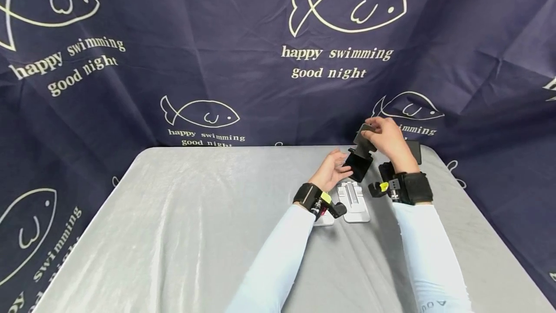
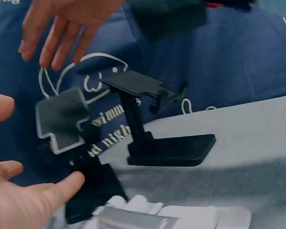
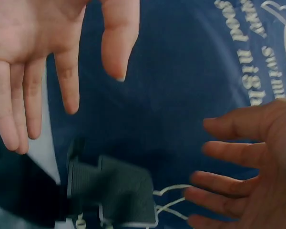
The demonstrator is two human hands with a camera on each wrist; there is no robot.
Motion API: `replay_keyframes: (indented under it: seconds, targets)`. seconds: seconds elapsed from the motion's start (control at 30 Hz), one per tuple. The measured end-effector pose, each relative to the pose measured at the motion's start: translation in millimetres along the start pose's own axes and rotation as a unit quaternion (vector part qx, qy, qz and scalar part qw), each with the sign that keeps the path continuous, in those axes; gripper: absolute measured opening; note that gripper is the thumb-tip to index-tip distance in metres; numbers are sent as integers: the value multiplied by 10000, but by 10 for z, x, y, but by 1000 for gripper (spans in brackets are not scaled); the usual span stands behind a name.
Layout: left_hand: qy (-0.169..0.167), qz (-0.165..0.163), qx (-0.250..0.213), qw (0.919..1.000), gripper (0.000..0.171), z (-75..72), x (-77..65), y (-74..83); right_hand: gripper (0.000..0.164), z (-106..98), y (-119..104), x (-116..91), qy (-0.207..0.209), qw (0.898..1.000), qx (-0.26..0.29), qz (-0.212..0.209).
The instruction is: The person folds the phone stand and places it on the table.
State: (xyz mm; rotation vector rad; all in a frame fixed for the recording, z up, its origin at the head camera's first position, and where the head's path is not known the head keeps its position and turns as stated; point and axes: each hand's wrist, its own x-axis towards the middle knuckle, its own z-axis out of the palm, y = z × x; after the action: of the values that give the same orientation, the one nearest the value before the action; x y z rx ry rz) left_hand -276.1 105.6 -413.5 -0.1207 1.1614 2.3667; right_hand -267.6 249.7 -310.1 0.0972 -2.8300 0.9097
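Note:
Between the two hands, a black phone stand (image 1: 359, 165) rests on the table near its back edge, its top plate (image 2: 62, 119) tilted up. My left hand (image 1: 332, 170) is at the stand's left side, fingers spread and relaxed, one fingertip right at the base in the left wrist view. My right hand (image 1: 386, 139) hovers beside the top plate, its fingers apart and extended in the right wrist view (image 3: 243, 176), with nothing between them. A second black phone stand (image 2: 171, 150) stands to the right, partly hidden behind my right wrist in the head view.
A white phone stand (image 1: 356, 209) lies folded just in front of the black one. Another white piece (image 1: 324, 220) shows partly beneath my left wrist. The grey cloth-covered table (image 1: 195, 235) ends at a dark blue curtain (image 1: 243, 62) with fish drawings.

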Motion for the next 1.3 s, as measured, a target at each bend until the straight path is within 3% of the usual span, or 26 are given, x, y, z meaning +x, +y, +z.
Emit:
replay_keyframes:
  seconds: [0.13, 0.37, 0.6, 0.83, 1.07, 1.3]
  targets:
    - [82, -144, -571, 9982, 77, 96, 109, -70, 53, -25, 97, 145, 21, 9999, -156, 40]
    - [-13, -81, -1080, 9941, 75, 189, 234, -93, 62, 45, 302, 315, -453, 9981, -316, 256]
    - [-431, -316, -1359, 9893, 81, 228, 243, -96, 62, 177, 414, 318, -815, 9952, -354, 419]
    - [-587, -379, -1464, 9868, 77, 219, 242, -83, 56, 264, 525, 299, -46, 9993, -173, 328]
    - [-526, -256, -1598, 9854, 46, 158, 203, -55, 52, 306, 522, 276, 558, 9982, 109, 213]
    - [-735, 20, -1537, 9854, 69, 119, 97, 79, 48, 259, 388, 254, 930, 9933, 523, 436]
